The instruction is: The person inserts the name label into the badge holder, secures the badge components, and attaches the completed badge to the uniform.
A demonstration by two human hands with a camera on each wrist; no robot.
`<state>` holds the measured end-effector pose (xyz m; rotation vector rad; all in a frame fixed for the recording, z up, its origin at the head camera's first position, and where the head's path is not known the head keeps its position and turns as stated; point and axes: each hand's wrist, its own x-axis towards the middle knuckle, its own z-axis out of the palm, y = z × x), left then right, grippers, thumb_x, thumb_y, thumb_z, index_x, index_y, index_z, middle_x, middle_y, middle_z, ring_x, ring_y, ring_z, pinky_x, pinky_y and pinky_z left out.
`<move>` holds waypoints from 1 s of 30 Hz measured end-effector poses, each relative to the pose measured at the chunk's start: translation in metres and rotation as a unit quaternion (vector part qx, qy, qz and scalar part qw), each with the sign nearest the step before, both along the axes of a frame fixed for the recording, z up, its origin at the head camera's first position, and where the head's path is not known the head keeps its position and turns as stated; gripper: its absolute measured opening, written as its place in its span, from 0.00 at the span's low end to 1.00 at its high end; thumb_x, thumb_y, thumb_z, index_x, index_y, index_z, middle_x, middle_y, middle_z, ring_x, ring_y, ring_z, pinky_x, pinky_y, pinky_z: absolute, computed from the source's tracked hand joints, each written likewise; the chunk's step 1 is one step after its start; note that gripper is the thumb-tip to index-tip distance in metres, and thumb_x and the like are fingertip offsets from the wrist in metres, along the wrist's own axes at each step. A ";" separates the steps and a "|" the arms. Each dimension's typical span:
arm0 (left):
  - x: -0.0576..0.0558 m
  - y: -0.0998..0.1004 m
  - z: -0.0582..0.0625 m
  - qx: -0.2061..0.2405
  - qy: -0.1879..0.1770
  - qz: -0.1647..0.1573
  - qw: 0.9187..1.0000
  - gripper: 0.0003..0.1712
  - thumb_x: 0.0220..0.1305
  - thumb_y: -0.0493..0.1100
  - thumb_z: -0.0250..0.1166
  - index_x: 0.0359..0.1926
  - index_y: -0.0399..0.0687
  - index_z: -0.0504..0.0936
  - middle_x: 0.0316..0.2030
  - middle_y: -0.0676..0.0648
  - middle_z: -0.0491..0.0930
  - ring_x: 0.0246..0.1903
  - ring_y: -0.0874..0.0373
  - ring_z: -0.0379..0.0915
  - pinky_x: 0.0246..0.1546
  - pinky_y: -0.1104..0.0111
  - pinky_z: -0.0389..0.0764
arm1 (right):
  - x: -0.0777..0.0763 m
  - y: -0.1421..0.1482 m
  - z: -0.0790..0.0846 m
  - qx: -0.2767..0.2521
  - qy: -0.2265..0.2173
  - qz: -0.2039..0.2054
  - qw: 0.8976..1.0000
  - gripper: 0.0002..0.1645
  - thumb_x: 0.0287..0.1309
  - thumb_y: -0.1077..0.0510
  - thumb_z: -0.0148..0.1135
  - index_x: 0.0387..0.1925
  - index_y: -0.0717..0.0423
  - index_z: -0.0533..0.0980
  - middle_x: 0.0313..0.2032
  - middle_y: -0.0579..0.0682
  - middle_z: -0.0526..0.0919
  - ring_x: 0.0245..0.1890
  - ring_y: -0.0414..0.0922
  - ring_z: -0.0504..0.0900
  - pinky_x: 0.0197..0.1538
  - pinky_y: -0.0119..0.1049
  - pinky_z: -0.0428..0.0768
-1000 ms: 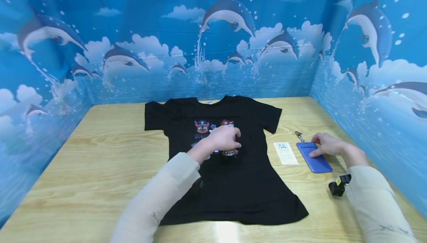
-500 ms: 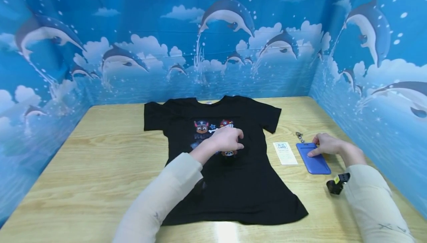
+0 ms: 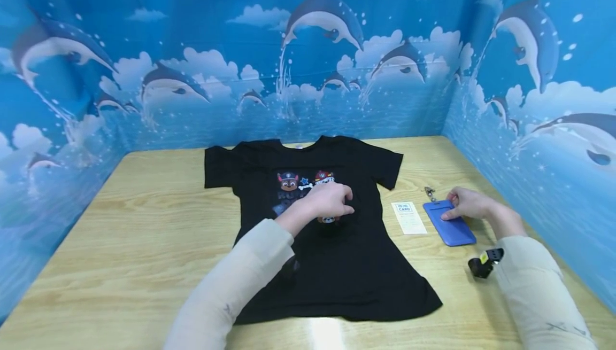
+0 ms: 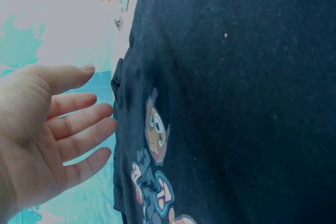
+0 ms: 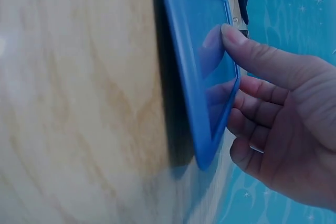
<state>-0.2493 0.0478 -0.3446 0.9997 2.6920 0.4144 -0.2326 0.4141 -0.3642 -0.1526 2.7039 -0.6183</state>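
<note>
A black T-shirt (image 3: 337, 264) with cartoon pups printed on its chest lies spread flat on the table. Over that print hangs my left hand (image 3: 328, 200), its fingers loosely extended; the left wrist view shows its palm (image 4: 31, 135) holding nothing. To the right of the shirt, my right hand (image 3: 470, 203) pinches the long right edge of a blue card holder (image 3: 451, 226). Its thumb (image 5: 257, 59) presses the holder's clear window, with the fingers behind; one side of the holder appears tilted off the wood. A metal clip (image 3: 430, 193) is attached at the holder's top.
A white printed card (image 3: 409, 218) lies between the shirt and the holder. The wooden table (image 3: 144, 243) is bordered at the back and sides by a blue dolphin curtain (image 3: 216, 45). A small black camera (image 3: 483, 264) sits at the right wrist.
My left hand has drifted slightly right over the print. The right hand keeps its hold on the card holder, which has barely moved. The head view has shifted a little.
</note>
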 end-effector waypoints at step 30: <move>-0.003 0.025 -0.003 0.020 0.010 -0.019 1.000 0.20 0.62 0.52 0.61 0.52 0.48 0.78 0.32 0.55 0.78 0.25 0.66 0.72 0.27 0.73 0.72 | 0.011 0.016 0.001 -0.155 0.032 -0.069 0.985 0.27 0.60 0.54 0.59 0.51 0.70 0.64 0.30 0.49 0.76 0.26 0.40 0.72 0.31 0.38 0.73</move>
